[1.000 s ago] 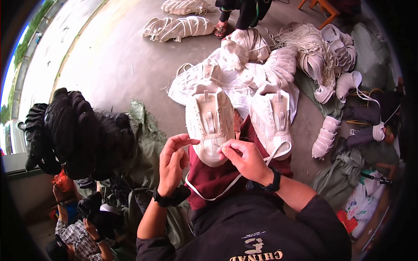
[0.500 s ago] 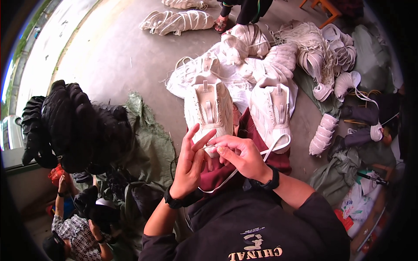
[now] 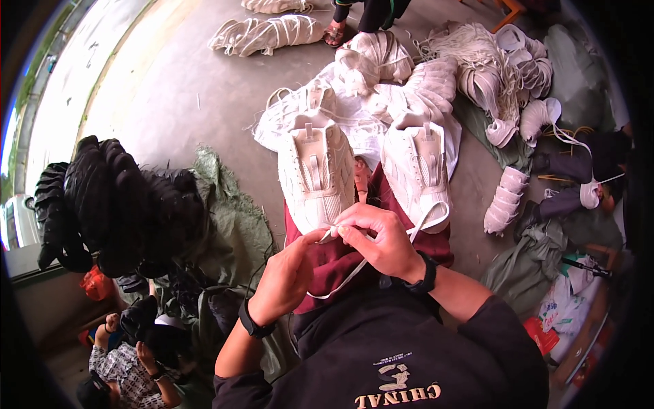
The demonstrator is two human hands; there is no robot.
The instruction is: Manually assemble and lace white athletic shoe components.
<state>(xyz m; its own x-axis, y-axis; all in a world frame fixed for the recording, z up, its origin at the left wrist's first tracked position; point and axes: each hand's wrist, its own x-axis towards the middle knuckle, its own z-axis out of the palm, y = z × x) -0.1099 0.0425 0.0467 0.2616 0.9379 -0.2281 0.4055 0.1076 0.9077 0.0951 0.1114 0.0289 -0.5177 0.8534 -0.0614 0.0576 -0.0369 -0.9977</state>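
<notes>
Two white shoe uppers stand side by side over my lap, toes toward me: a left shoe upper (image 3: 300,180) and a right shoe upper (image 3: 406,167). A white shoelace (image 3: 414,230) loops from the toe end of the right one to my hands, and a length hangs below them. My left hand (image 3: 283,278) pinches the lace's end just below the left upper's toe. Fingertips of my right hand (image 3: 381,238) close on the same lace, touching or nearly touching the left fingertips. The tip between the fingers is too small to make out.
More white uppers (image 3: 426,88) lie bundled on a white cloth (image 3: 269,133) ahead. At left is a heap of black uppers (image 3: 112,198) beside a green sack (image 3: 228,218). Co-workers sit at lower left (image 3: 129,368) and far right (image 3: 565,201). Another person's foot (image 3: 334,33) is ahead.
My left hand's fingers, spread upward before, have folded down into a pinch beside the right fingertips. The view has shifted slightly. The co-worker at lower left has lowered a raised arm.
</notes>
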